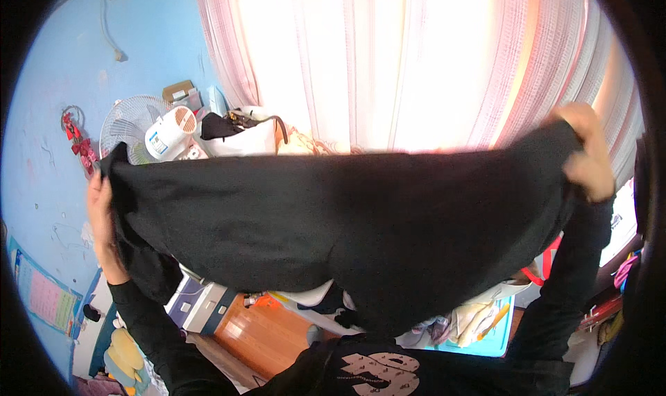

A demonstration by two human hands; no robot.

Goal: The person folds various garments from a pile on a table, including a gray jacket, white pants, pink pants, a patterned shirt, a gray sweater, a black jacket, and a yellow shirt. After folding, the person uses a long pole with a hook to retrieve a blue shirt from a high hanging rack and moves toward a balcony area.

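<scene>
A black cloth garment [291,214] hangs stretched wide between my two raised hands, its upper edge nearly straight. My left hand [100,203] grips its left end, where a dark fold sticks up above the fingers. At the other end, my right hand [590,151] is closed around the cloth and looks blurred. The garment sags towards my chest in the middle. What kind of garment it is cannot be told for certain. Much of the floor and the things beyond it are hidden behind the fabric.
A white electric fan [170,133] and a white bag [242,143] stand beyond the cloth, before striped curtains [416,63]. Below lie a wooden floor [263,333], white and blue drawers [200,305], and a light blue bin [486,349] holding clothes [471,323]. A blue wall [47,151] rises at left.
</scene>
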